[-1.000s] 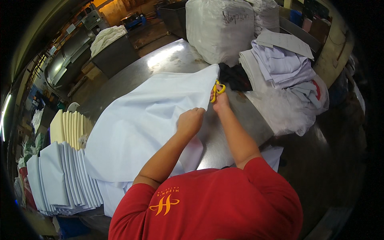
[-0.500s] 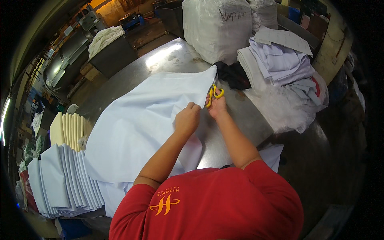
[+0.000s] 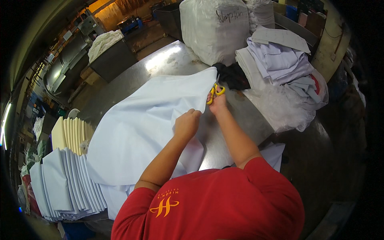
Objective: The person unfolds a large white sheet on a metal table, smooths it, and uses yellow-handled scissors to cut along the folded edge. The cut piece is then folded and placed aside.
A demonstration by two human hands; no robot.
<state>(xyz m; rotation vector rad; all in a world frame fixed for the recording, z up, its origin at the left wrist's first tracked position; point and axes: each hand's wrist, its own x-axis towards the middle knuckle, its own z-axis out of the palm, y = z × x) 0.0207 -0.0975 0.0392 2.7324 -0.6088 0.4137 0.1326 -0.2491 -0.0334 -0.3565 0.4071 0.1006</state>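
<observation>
Across a steel table (image 3: 244,116), the left hand (image 3: 187,124) pinches a white cloth (image 3: 140,116) at centre frame while the right hand (image 3: 218,105) grips yellow scissors (image 3: 215,89), blades (image 3: 217,79) newly visible, cloth edge seemingly within reach.

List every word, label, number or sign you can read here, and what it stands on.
Large white plastic-wrapped bundle: a dark handwritten word, legible but not copied here.
Red fabric shirt: yellow lettering and an emblem, upside down, not copied here.
Flat white sheet atop folded white cloths: faint marks, too small to read.
Yellow-handled metal scissors, smooth white cloth: no readable text.
</observation>
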